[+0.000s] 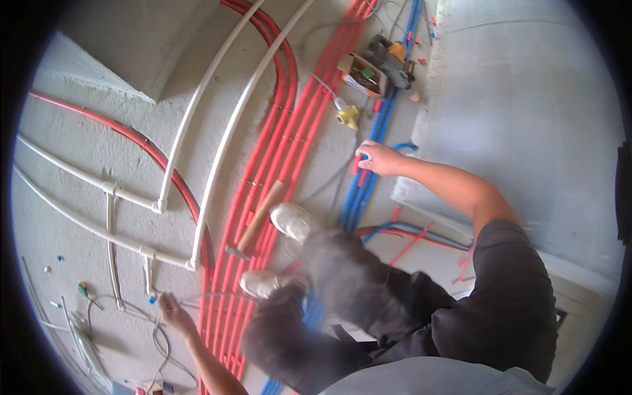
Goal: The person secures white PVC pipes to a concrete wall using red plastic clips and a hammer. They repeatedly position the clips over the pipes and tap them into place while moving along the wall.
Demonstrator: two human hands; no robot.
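My right hand (pixel 378 159) is over the blue pipes (pixel 368 191), its fingers curled in a pinch. A small red piece (pixel 357 164) shows at the fingertips; whether it is held or lies on the pipes behind I cannot tell. Low on the left, my left hand (pixel 174 315) hangs near the capped end of a short white pipe (pixel 149 276). Its fingers are blurred, and no held thing shows there. A hammer (pixel 262 214) with a wooden handle lies across the red pipes (pixel 280 141), close to my shoes.
White pipes (pixel 212 158) form a jointed frame on the left. An open box (pixel 362 75), a power tool (pixel 394 60) and a yellow connector (pixel 347 116) lie at the far side. Grey cable (pixel 161 342) loops beside my left hand. A grey wall (pixel 513 112) stands to the right.
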